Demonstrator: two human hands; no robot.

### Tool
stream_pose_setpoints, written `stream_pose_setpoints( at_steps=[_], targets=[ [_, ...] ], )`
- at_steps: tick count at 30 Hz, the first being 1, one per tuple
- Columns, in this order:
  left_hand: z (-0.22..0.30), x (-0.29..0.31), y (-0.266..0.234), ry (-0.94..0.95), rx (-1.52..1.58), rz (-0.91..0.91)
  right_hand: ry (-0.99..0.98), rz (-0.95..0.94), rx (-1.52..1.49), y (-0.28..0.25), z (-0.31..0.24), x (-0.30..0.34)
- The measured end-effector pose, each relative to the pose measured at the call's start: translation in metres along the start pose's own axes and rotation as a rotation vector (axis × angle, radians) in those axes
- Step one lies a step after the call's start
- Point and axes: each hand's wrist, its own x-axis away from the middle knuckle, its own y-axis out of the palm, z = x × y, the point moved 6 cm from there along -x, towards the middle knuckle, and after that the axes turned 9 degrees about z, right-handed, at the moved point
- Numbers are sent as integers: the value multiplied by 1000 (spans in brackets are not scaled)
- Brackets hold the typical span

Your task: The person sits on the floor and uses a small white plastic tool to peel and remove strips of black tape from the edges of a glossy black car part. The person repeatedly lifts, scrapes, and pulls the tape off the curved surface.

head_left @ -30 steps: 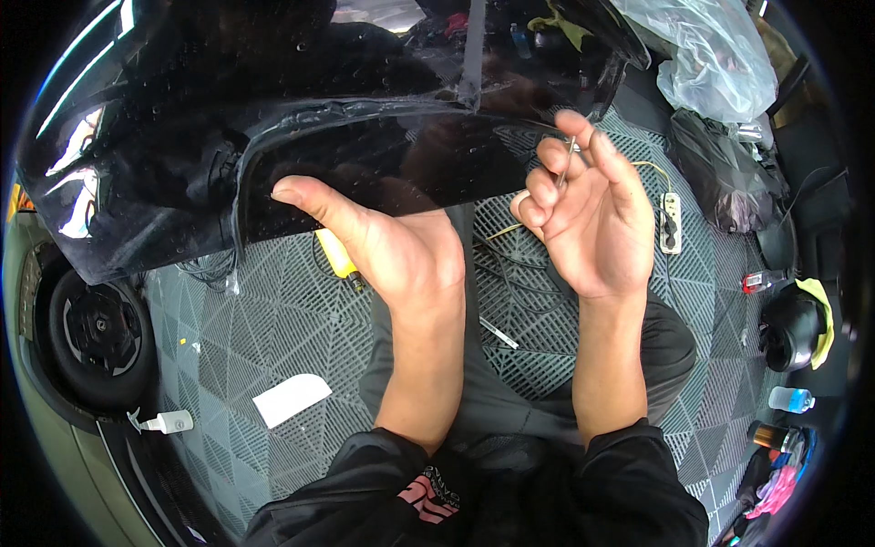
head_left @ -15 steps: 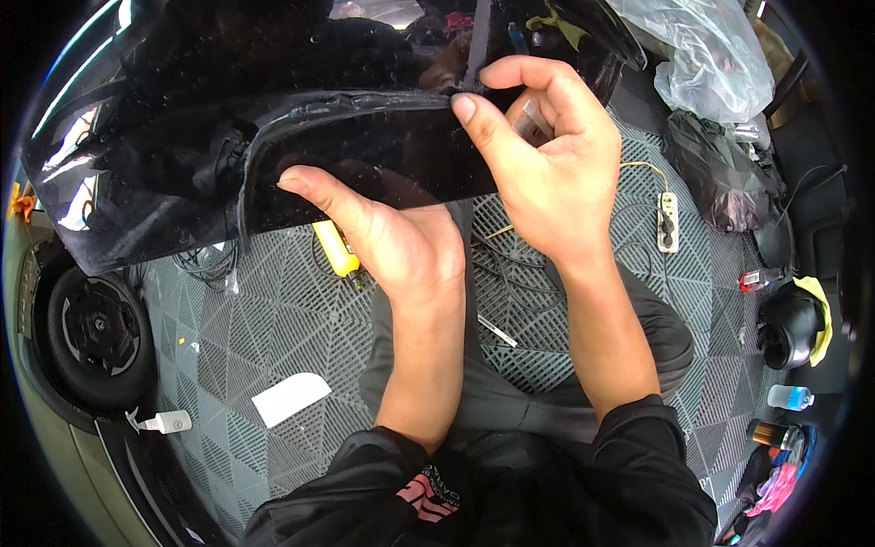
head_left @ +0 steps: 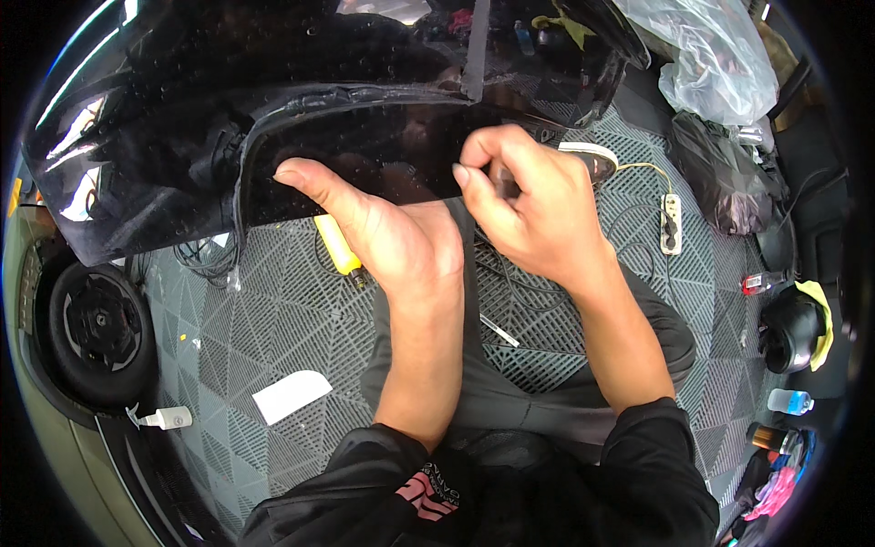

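A large glossy black panel, apparently a car body part, spans the upper left of the view. Along its lower part runs a curved, ragged raised edge. A grey strip comes down the panel and ends close to that edge. My left hand grips the panel's lower rim, thumb on the near face and fingers hidden behind. Just off the panel, my right hand has its fingers curled in, thumb and forefinger drawn together. Whatever they may hold is too small to make out.
Between my legs a white pen-like tool lies on the grey grid floor. A yellow object, a power strip, cables and a white card lie around. Left are a spare wheel and a spray bottle; plastic bags right.
My right hand has come down and away from the lower end of the grey strip, its fingers curling tighter. The left hand keeps its hold on the panel.
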Motion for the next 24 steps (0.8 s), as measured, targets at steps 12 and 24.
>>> stream_pose_setpoints(
  at_steps=[12,24],
  targets=[
    [1,-3,-12,-38,49,17,504,-308,136,-26,34,51],
    [1,9,-27,-103,70,8,662,-80,-350,-31,17,34]
  ],
)
